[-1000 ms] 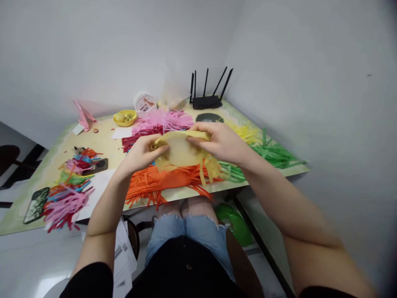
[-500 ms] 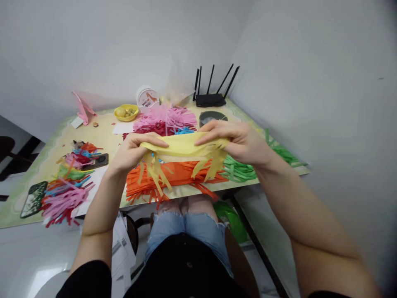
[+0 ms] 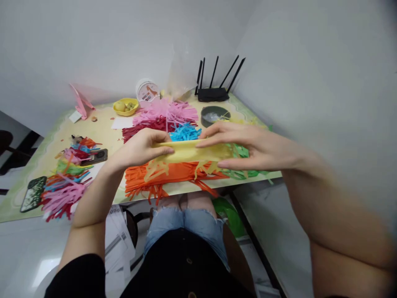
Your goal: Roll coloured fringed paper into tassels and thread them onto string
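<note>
A folded band of yellow paper [image 3: 186, 152] with cut fringe hangs level above the table's front. My left hand [image 3: 144, 147] is closed on its left end, thumb along the front. At the right part, my right hand [image 3: 251, 145] holds the band loosely, its fingertips at the top edge and its thumb lower down, apart from them. The yellow fringe ends look blurred. Just under the band lies a stack of orange fringed paper [image 3: 173, 176]. Green fringed paper [image 3: 242, 174] lies partly hidden beneath my right hand.
Pink fringe [image 3: 173, 111], dark red fringe [image 3: 141, 128] and blue fringe [image 3: 186, 131] lie behind my hands. A round grey tin [image 3: 216, 114], a black router [image 3: 213, 94] and a yellow fruit bowl [image 3: 126, 106] stand farther back. Multicoloured tassels [image 3: 66, 192] and a phone [image 3: 33, 193] are left.
The yellow band has come down slightly, and its fringe has swung. My right hand has shifted right, its thumb now lower and farther from the fingers. The blue fringe shows more.
</note>
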The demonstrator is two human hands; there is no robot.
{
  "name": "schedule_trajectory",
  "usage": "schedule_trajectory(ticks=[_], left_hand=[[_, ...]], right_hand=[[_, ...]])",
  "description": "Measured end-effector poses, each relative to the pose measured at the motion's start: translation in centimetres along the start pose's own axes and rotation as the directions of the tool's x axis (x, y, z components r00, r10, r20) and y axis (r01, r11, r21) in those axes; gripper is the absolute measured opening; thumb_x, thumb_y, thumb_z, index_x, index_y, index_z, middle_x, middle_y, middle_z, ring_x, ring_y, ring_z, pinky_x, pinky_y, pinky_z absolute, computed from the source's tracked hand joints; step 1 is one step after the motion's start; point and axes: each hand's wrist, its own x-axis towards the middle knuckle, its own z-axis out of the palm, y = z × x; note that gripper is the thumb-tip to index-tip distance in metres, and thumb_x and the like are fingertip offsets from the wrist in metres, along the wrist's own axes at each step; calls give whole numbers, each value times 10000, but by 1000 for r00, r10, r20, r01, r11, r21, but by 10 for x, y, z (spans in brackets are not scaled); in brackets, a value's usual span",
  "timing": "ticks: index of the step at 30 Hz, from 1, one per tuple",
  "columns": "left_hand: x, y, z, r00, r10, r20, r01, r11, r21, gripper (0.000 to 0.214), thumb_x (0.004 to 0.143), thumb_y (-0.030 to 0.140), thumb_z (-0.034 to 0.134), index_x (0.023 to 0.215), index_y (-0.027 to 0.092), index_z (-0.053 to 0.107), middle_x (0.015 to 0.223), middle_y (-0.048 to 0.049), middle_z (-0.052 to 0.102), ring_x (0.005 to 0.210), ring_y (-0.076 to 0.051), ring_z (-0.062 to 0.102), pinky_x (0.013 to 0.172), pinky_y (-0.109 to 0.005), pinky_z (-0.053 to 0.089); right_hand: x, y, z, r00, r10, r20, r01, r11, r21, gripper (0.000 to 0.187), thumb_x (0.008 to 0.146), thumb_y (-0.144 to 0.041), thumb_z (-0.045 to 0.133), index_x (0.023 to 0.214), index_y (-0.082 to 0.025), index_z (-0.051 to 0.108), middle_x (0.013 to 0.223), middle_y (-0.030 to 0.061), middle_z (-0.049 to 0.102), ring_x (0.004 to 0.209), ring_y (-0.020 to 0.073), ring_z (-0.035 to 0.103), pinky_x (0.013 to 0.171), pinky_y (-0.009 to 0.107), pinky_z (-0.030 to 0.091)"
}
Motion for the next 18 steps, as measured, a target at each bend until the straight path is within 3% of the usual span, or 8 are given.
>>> schedule_trajectory(ticks=[3, 6, 8, 12, 18], left_hand=[[3, 6, 1, 1000, 13, 19, -13, 1000, 19, 232, 843, 368, 660, 723, 170, 665, 603, 26, 585, 543, -97, 515, 531, -209, 390], [5, 8, -2, 999, 26, 20, -26, 999, 26, 200, 833, 346, 657, 741, 170, 681, 618, 25, 601, 552, -98, 519, 542, -211, 392], [6, 9, -2, 1000, 8, 24, -9, 1000, 20, 181, 829, 327, 656, 745, 169, 686, 618, 22, 606, 550, -101, 519, 542, -214, 391], [9, 10, -3, 999, -31, 38, 30, 999, 14, 153, 813, 293, 681, 728, 166, 685, 590, 25, 576, 525, -99, 492, 521, -219, 363], [10, 6, -9, 995, -33, 95, 34, 999, -7, 138, 801, 304, 692, 770, 170, 704, 613, 23, 585, 529, -93, 486, 508, -210, 350]], right_hand=[[6, 5, 7, 984, 152, -95, -139, 981, 137, 446, 923, -544, 603, 1260, -261, 674, 1065, 36, 732, 943, 175, 697, 746, 281, 566], [14, 11, 15, 973, 232, -8, -229, 964, 132, 391, 916, -554, 610, 1015, -209, 766, 841, 9, 741, 722, 136, 661, 614, 241, 491], [16, 10, 19, 970, 243, 23, -244, 962, 121, 406, 909, -571, 611, 893, -202, 781, 744, -3, 722, 633, 117, 614, 570, 238, 442], [17, 2, 20, 973, 215, -80, -205, 972, 114, 445, 900, -617, 598, 1015, -229, 784, 831, -1, 746, 665, 121, 619, 577, 244, 420], [18, -2, 18, 976, 216, -29, -217, 975, -56, 312, 948, -420, 588, 766, -220, 744, 592, -41, 622, 499, 81, 469, 527, 259, 323]])
